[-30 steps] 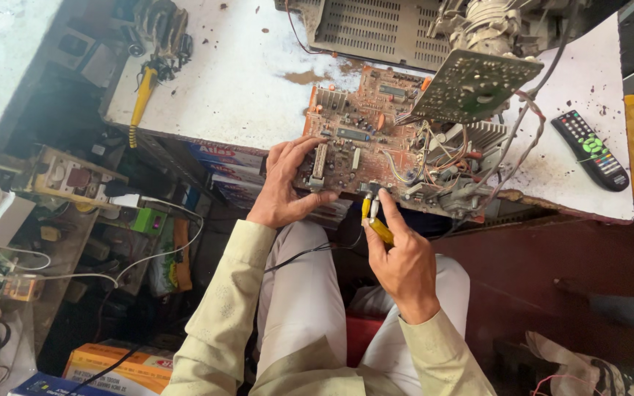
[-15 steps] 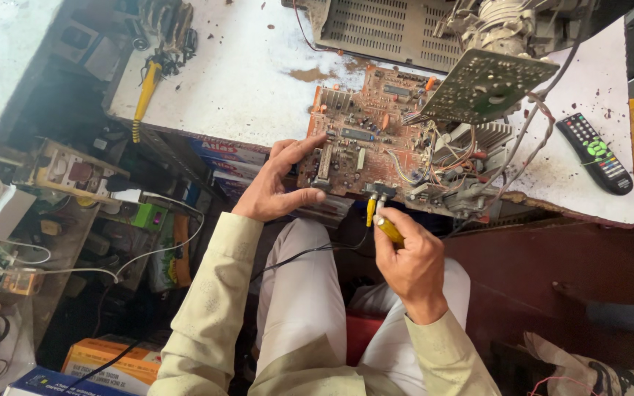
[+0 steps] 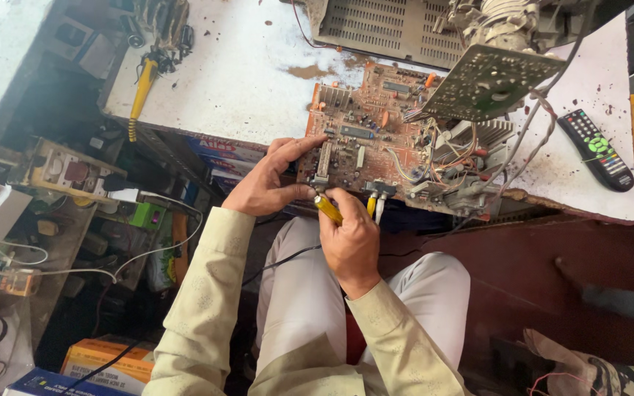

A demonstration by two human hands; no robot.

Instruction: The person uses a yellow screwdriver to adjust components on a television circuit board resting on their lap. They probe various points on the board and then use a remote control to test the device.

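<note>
Head view showed a white worktop (image 3: 243, 81) stretching beyond both hands, with an orange circuit board (image 3: 376, 143) overhanging its near edge. The left hand (image 3: 269, 183) was closed on the board's near-left corner, thumb beneath. The right hand (image 3: 350, 238), just beside it, was curled around a yellow-handled tool (image 3: 329, 209) touching the board's edge.

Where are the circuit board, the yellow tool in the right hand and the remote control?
circuit board (image 3: 376, 143): head view, on the brown middle of the board.
yellow tool (image 3: 329, 210): head view, on its yellow handle above the right hand's fingers.
remote control (image 3: 596, 149): head view, on its black body among the buttons.
</note>
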